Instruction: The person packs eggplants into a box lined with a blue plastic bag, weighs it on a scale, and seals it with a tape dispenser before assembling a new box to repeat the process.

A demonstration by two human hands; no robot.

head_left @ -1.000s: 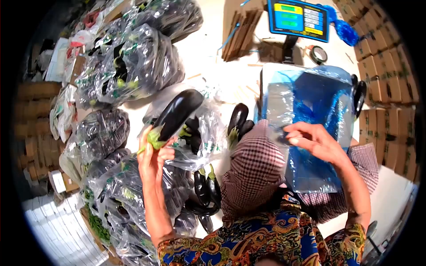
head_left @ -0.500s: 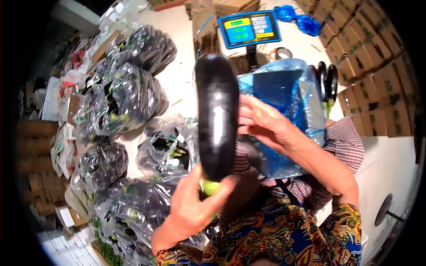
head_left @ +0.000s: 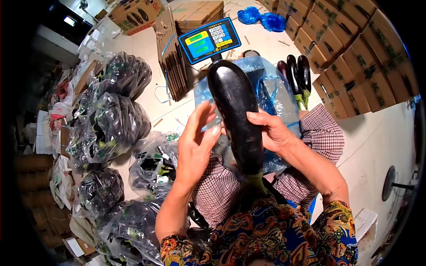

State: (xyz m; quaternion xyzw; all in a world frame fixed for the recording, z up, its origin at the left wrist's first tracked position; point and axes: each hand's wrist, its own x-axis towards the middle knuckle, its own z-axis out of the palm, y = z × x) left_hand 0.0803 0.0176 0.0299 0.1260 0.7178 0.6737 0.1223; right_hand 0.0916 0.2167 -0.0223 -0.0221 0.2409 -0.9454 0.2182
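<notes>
A large, glossy dark eggplant (head_left: 237,115) is held up in front of me, its green stem end pointing down towards my body. My right hand (head_left: 275,133) is closed around its right side, thumb on the front. Close to the eggplant's left side, my left hand (head_left: 195,139) has its fingers apart and holds nothing. Behind the eggplant, a blue plastic bag (head_left: 277,95) lies spread open over the scale between my knees. The scale's display panel (head_left: 209,41) stands just beyond it.
Several eggplants (head_left: 298,77) lie on the floor at the right. Clear bags of eggplants (head_left: 108,124) line the left side. Stacked cartons (head_left: 350,57) stand at the right, flattened cardboard (head_left: 171,53) beside the scale. Blue crumpled plastic (head_left: 262,18) lies behind.
My left hand has let go of the stem end and moved up beside the eggplant. My right hand now grips it, lower and tilted. The view has shifted.
</notes>
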